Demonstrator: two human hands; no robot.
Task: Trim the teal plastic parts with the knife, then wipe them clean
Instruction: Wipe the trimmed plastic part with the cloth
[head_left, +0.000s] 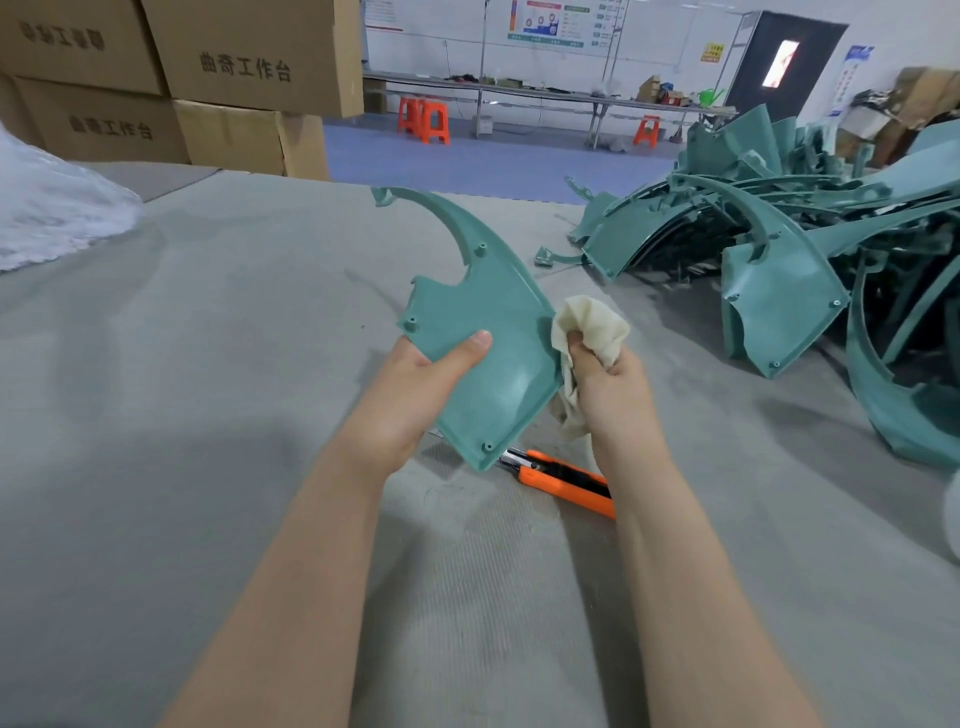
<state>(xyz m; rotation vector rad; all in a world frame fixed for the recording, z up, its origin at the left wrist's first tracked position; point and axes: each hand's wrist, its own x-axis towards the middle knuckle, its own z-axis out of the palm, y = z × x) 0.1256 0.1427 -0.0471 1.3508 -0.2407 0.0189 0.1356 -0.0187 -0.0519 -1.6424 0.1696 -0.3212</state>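
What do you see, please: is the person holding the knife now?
No, the knife lies on the table; the left hand holds a teal part and the right hand grips a cloth.

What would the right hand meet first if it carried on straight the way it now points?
Probably the teal plastic part held in the left hand: the right hand, gripping the cream cloth, points up and leftward at the part's right edge. Whether the cloth touches it is unclear.
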